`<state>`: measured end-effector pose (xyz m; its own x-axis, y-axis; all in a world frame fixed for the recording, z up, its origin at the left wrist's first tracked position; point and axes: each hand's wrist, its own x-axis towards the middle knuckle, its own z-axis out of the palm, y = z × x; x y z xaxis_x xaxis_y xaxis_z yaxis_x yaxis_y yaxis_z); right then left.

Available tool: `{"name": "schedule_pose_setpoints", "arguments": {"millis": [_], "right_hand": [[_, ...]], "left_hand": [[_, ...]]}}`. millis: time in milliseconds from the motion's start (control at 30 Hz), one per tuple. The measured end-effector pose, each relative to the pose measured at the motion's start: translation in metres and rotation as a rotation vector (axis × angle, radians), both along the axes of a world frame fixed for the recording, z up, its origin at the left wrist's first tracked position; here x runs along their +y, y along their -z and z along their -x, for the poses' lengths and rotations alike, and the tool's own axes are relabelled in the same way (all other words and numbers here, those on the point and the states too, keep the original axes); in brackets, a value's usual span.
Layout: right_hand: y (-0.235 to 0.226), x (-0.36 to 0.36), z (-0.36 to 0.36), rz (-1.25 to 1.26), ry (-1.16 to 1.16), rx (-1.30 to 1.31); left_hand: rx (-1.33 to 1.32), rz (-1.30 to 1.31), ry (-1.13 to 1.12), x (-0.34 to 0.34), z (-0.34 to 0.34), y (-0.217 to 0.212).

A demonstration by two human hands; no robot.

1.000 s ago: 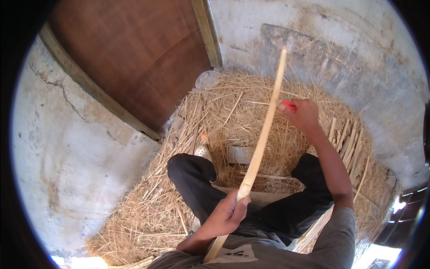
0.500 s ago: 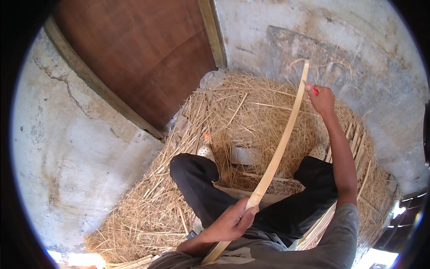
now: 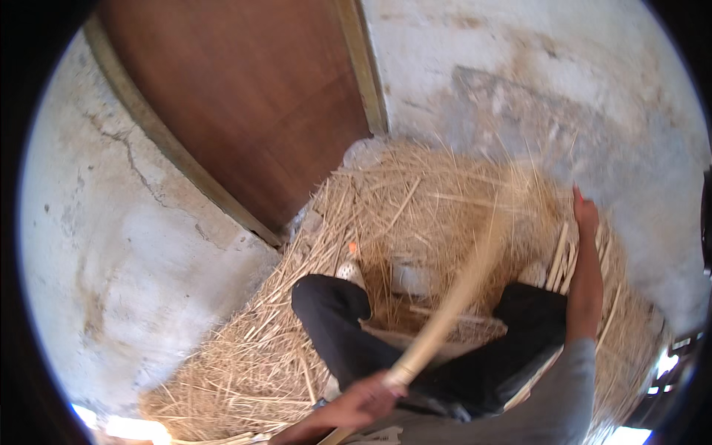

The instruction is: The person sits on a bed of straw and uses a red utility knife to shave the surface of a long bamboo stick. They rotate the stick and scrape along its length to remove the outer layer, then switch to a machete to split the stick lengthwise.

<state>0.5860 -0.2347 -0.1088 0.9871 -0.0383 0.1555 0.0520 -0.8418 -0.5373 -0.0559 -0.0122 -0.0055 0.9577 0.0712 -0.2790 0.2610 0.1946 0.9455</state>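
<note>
We see the left hand (image 3: 363, 404) low in the view, its grip closed around the lower part of a long pale bamboo strip (image 3: 452, 300). From that grip the strip runs up and away to the right in a bend, blurred along its upper length, so we cannot tell where its far end lies. The right hand (image 3: 584, 215) is stretched out well beyond the left grip, above a heap of dry straw (image 3: 415, 200); we cannot tell whether its grip is closed on anything. Between the two hands lie the person's legs in dark trousers (image 3: 348, 326). Just under the right forearm rest more cut strips (image 3: 561, 256) on the straw. Further out stand a brown wooden door (image 3: 252, 96) and a worn plaster wall (image 3: 111, 245).
</note>
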Motion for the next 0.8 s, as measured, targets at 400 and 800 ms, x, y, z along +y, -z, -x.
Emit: {"name": "schedule_pose_setpoints", "arguments": {"millis": [400,800], "right_hand": [[-0.106,0.124,0.233,-0.215,-0.933,-0.112],[-0.086,0.139,0.292,-0.037,-1.212,-0.388]], "left_hand": [[-0.018,0.158,-0.161,0.014,-0.075,-0.004],[-0.074,0.581,-0.152,-0.001,-0.073,-0.007]]}}
